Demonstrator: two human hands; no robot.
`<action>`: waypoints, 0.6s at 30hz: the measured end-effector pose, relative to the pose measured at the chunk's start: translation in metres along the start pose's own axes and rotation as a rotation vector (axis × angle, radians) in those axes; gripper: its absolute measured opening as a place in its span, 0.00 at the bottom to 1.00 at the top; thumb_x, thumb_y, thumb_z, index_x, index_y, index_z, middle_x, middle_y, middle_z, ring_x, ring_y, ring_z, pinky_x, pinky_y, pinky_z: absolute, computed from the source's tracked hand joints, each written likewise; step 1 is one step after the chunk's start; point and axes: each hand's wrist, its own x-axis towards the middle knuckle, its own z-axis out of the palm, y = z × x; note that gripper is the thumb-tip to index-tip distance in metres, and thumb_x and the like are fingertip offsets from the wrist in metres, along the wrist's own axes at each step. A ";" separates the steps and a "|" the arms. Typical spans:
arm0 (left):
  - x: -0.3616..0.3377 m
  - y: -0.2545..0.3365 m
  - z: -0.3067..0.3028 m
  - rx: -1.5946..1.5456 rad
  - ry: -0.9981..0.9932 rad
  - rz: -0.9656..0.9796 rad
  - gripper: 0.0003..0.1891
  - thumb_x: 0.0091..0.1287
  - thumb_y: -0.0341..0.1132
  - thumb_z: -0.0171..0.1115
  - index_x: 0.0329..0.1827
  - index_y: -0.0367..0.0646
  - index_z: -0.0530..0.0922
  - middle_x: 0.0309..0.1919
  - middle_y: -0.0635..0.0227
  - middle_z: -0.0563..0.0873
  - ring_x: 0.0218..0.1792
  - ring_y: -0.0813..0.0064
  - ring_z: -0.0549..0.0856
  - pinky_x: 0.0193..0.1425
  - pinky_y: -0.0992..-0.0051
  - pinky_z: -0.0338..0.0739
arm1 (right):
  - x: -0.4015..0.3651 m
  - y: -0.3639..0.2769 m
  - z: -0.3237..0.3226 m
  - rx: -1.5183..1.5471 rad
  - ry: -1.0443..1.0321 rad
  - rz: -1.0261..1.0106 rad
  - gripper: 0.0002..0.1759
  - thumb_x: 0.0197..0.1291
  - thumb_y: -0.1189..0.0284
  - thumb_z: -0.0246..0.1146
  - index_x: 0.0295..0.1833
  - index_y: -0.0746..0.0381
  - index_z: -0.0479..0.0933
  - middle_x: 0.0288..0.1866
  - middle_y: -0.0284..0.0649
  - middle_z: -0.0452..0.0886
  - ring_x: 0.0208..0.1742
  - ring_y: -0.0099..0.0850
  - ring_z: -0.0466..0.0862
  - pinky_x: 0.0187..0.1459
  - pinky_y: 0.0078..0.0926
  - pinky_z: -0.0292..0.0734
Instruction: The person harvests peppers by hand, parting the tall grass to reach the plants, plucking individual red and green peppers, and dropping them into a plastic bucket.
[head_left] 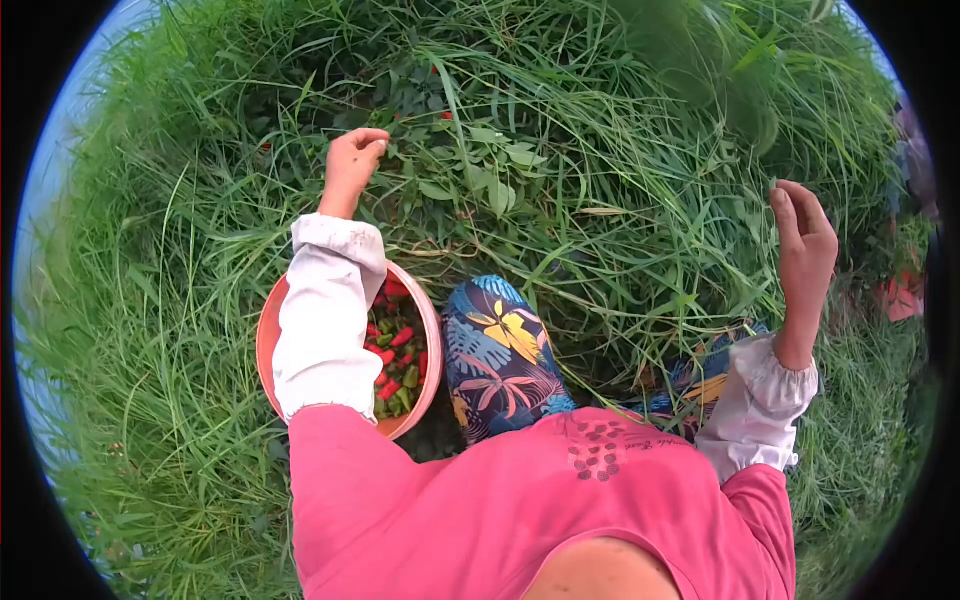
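Observation:
My left hand (355, 165) reaches forward over the leafy plants, its thumb and fingers pressed together; whether anything is between them cannot be made out. Close to it are broad green leaves (497, 190) and a small red pepper (446, 115) among the foliage. Off to the right, my right hand (807, 240) is raised above the grass, with thumb and fingertips brought together; anything in that pinch is too small to tell. Beneath my left forearm stands a pinkish-orange bucket (433, 330), partly covered by the white sleeve. Red and green peppers (402, 338) lie inside it.
Tall, tangled grass (620, 130) surrounds me on every side. My knee in patterned trousers (500, 350) is right beside the bucket. At the far right edge are a reddish object (903, 296) and a blurred dark shape (915, 165), possibly a person.

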 end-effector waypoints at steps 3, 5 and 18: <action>0.007 -0.018 -0.028 -0.210 0.156 -0.114 0.08 0.67 0.28 0.61 0.46 0.37 0.84 0.37 0.68 0.88 0.35 0.81 0.85 0.39 0.80 0.79 | -0.010 -0.049 0.073 0.105 -0.263 -0.181 0.10 0.64 0.73 0.64 0.48 0.65 0.82 0.39 0.45 0.86 0.38 0.34 0.86 0.41 0.28 0.79; 0.002 -0.026 -0.041 -0.294 0.209 -0.168 0.08 0.68 0.28 0.60 0.47 0.37 0.83 0.39 0.64 0.89 0.37 0.78 0.87 0.41 0.79 0.81 | -0.012 -0.074 0.131 0.117 -0.410 -0.360 0.09 0.62 0.73 0.64 0.45 0.66 0.82 0.38 0.45 0.86 0.38 0.39 0.86 0.41 0.32 0.80; 0.053 -0.025 -0.041 -0.690 0.125 -0.196 0.12 0.70 0.22 0.53 0.54 0.27 0.77 0.50 0.52 0.84 0.50 0.62 0.86 0.56 0.69 0.83 | -0.033 -0.070 0.416 -0.289 -0.582 -0.455 0.43 0.54 0.59 0.71 0.73 0.60 0.63 0.55 0.44 0.78 0.56 0.41 0.80 0.55 0.46 0.73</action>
